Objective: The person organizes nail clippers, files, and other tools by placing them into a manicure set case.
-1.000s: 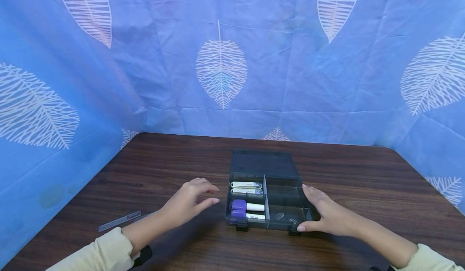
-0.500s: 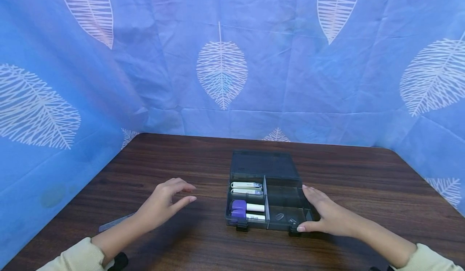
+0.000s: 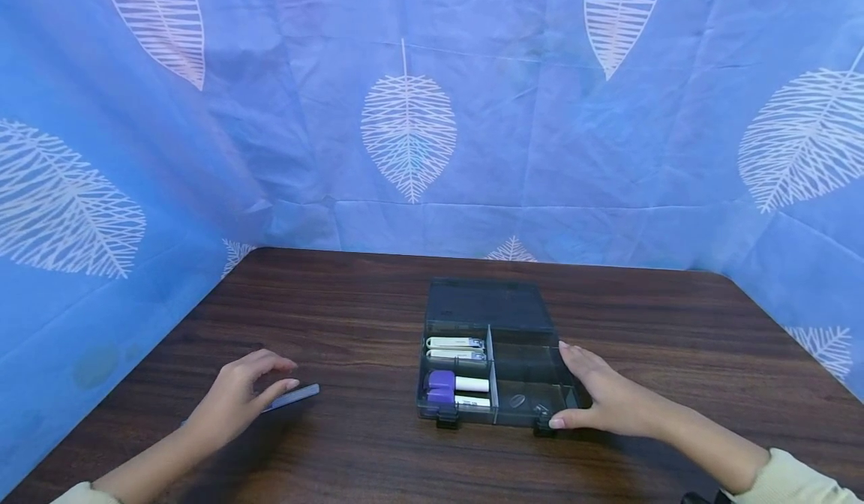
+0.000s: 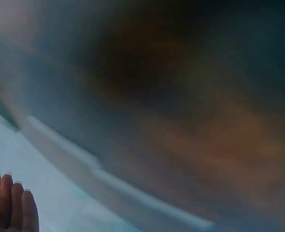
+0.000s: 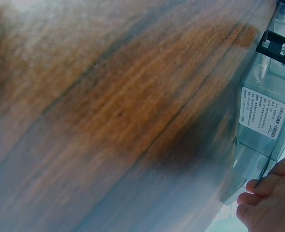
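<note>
My right hand point(image 3: 610, 395) holds the right side of a dark see-through organizer box point(image 3: 489, 301), thumb at the front latch point(image 3: 544, 423). In the right wrist view, fingers curl at the edge of the box point(image 5: 265, 150). The lid lies back. Two pale nail clippers point(image 3: 455, 343) are in the back left compartment; two purple bottles with white caps, like nail polish point(image 3: 442, 379), lie in front of them. My left hand point(image 3: 232, 395), holding nothing visible, hovers with loosely bent fingers over translucent flat strips point(image 3: 297, 395), partly hiding them. Two pale strips point(image 4: 152, 198) show in the left wrist view.
Small clear pieces point(image 3: 517, 400) lie in the box's front right compartment. A printed label point(image 5: 263, 113) is stuck on the box. The dark wooden table point(image 3: 351, 294) ends at blue cloth point(image 3: 506, 151) with white leaf prints at the back and sides.
My left hand has moved away from the box, leftward and toward the strips, uncovering one strip's right end. My right hand and the box have stayed in place.
</note>
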`<state>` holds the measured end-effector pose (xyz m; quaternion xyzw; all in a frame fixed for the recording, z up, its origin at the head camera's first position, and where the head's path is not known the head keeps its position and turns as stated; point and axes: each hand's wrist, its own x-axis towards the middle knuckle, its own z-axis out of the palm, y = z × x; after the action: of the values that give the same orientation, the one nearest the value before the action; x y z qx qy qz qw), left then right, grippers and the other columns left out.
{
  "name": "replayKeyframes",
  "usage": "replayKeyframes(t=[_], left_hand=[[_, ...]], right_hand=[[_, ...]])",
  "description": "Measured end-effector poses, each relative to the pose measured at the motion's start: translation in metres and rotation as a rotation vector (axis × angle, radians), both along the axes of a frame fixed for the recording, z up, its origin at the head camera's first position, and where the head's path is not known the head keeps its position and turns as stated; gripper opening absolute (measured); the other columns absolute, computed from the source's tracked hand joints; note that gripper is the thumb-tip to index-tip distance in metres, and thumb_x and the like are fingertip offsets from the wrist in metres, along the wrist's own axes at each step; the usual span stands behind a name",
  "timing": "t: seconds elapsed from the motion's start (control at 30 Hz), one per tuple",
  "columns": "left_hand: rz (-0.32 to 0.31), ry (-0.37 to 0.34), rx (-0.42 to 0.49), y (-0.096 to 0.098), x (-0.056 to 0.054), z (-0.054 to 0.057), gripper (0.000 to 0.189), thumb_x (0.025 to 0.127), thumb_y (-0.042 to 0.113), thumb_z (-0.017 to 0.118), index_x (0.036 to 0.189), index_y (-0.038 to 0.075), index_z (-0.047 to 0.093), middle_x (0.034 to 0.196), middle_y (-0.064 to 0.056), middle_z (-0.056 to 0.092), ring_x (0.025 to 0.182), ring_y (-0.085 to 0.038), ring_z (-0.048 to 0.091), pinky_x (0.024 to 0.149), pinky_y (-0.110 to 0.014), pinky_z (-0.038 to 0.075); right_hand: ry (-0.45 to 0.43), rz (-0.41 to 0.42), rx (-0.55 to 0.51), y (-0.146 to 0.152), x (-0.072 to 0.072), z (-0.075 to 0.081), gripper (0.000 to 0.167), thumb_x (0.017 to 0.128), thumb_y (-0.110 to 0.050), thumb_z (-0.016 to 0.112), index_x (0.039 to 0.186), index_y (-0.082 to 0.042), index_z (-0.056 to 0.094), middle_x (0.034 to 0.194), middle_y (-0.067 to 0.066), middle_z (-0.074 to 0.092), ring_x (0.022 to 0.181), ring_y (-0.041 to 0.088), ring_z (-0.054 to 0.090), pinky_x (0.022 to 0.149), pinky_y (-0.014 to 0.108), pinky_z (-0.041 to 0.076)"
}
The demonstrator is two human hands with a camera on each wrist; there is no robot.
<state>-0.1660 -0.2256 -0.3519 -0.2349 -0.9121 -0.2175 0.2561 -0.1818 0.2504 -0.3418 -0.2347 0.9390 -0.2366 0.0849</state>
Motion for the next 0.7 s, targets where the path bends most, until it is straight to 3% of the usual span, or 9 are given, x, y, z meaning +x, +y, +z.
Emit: replayKeyframes(t=[0.23, 0.4, 0.57, 0.7], left_hand=[[0.109, -0.055, -0.037, -0.025, 0.01, -0.018, 0.022, 0.066, 0.005, 0.079, 0.084, 0.01, 0.067, 0.081, 0.005, 0.062, 0.07, -0.012, 0.061, 0.06, -0.024, 0.052], [0.198, -0.214, -0.071, -0.036, 0.014, -0.023, 0.019, 0.069, 0.009, 0.078, 0.084, 0.01, 0.067, 0.082, 0.003, 0.061, 0.073, -0.015, 0.059, 0.062, -0.028, 0.051], [0.226, -0.33, -0.102, -0.041, 0.013, -0.026, 0.019, 0.071, 0.011, 0.077, 0.086, 0.007, 0.066, 0.084, 0.0, 0.061, 0.077, -0.017, 0.059, 0.065, -0.034, 0.051], [0.23, -0.339, -0.117, -0.043, 0.013, -0.028, 0.018, 0.071, 0.011, 0.076, 0.085, 0.007, 0.066, 0.083, 0.0, 0.061, 0.078, -0.017, 0.058, 0.065, -0.035, 0.05]], right_hand=[[-0.013, -0.005, -0.01, -0.001, 0.0, 0.001, 0.104, 0.079, -0.051, 0.067, 0.142, 0.013, 0.014, 0.148, 0.034, 0.014, 0.133, 0.055, 0.012, 0.098, 0.069, 0.022], [-0.013, -0.001, -0.011, -0.002, 0.0, 0.001, 0.104, 0.079, -0.05, 0.067, 0.142, 0.013, 0.014, 0.148, 0.034, 0.014, 0.133, 0.055, 0.012, 0.098, 0.07, 0.022], [-0.011, -0.002, -0.004, -0.001, 0.0, 0.0, 0.103, 0.079, -0.049, 0.067, 0.143, 0.012, 0.015, 0.148, 0.034, 0.014, 0.133, 0.055, 0.013, 0.098, 0.069, 0.023], [-0.007, 0.002, -0.008, -0.001, -0.001, -0.001, 0.102, 0.08, -0.048, 0.067, 0.142, 0.012, 0.015, 0.148, 0.034, 0.015, 0.133, 0.055, 0.013, 0.098, 0.07, 0.023]])
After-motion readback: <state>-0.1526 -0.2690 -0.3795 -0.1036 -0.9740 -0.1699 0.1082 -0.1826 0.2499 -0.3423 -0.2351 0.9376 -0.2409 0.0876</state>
